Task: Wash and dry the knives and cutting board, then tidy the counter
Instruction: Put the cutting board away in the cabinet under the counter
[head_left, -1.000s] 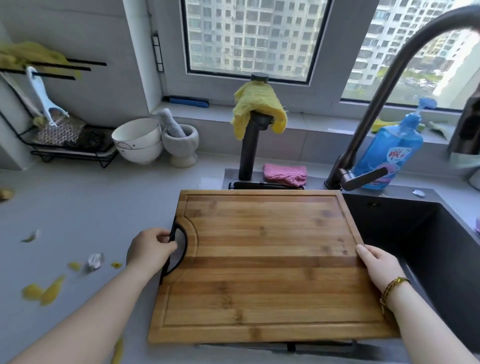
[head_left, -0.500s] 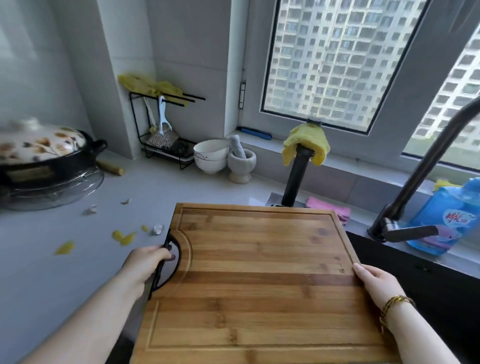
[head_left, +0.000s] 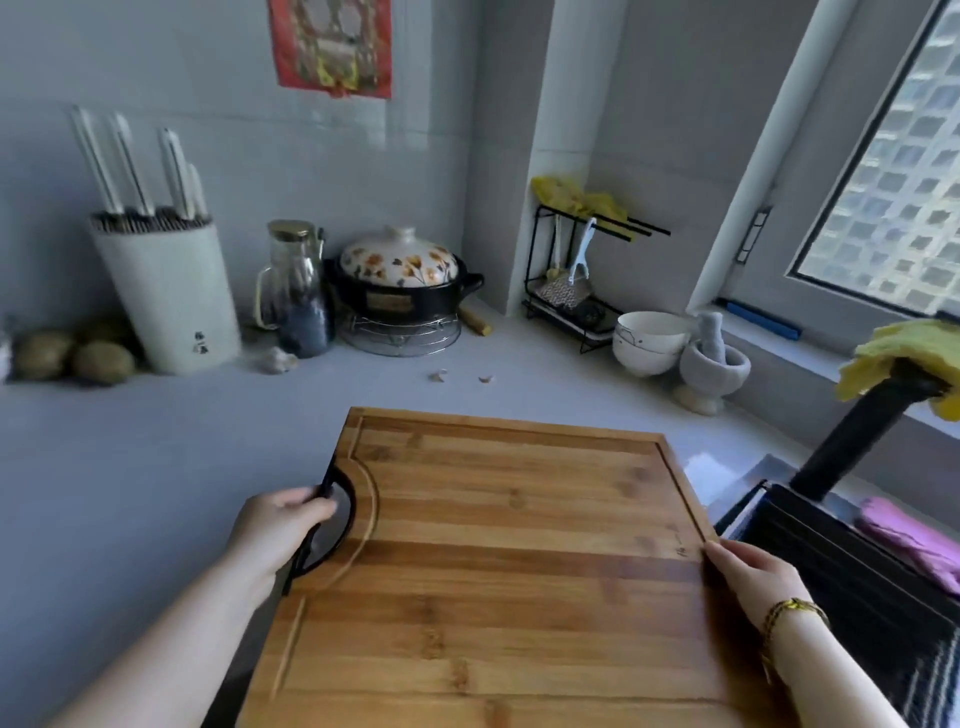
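Observation:
A large bamboo cutting board (head_left: 509, 561) is held flat above the grey counter (head_left: 130, 467), between both hands. My left hand (head_left: 275, 530) grips the black handle loop on the board's left edge. My right hand (head_left: 753, 577), with a gold bracelet on the wrist, holds the board's right edge, thumb on top. Several knives stand handle-up in a white knife holder (head_left: 166, 291) at the back left of the counter.
Against the back wall stand a glass jar (head_left: 296, 291) and a flowered clay pot (head_left: 400, 280) on a wire trivet. A black rack (head_left: 576, 280), white bowls (head_left: 649, 340) and a stone mortar (head_left: 714, 364) sit near the window. A pink cloth (head_left: 914, 540) lies at right.
The view has swung left, away from the sink and tap toward the counter corner. The board has moved left with both hands still holding it the same way.

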